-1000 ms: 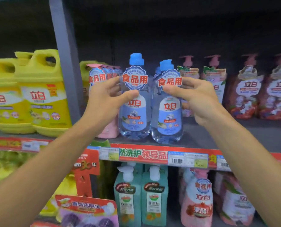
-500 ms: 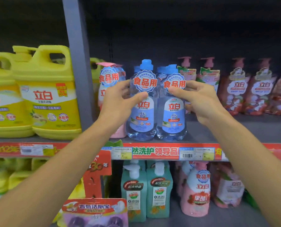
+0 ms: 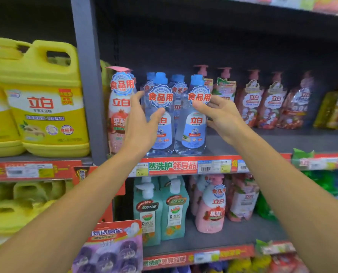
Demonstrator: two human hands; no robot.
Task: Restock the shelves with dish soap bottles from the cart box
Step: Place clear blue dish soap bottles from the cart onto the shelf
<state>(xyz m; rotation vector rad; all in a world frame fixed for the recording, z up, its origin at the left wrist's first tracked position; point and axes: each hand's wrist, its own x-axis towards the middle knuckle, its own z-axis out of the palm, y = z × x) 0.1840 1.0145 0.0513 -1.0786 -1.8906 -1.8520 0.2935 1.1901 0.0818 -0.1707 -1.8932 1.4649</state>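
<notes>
Two clear dish soap bottles with blue caps and blue labels stand side by side at the front edge of the grey shelf (image 3: 262, 143). My left hand (image 3: 142, 123) grips the left bottle (image 3: 162, 134), thumb across its front and fingers round its left side. My right hand (image 3: 221, 117) grips the right bottle (image 3: 193, 133) at the shoulder, thumb under its round neck tag. More blue-capped bottles (image 3: 177, 89) stand behind these two. The cart box is out of view.
A pink pomegranate bottle (image 3: 118, 107) stands just left of my left hand, beside the grey upright post (image 3: 89, 95). Yellow jugs (image 3: 45, 107) fill the left bay. Pink pump bottles (image 3: 262, 103) line the shelf to the right. Green and pink bottles (image 3: 164, 211) stand on the shelf below.
The view has shifted left and moved closer to the shelf. Both bottles still stand at the shelf front, and my left fingers have spread wider round the left bottle.
</notes>
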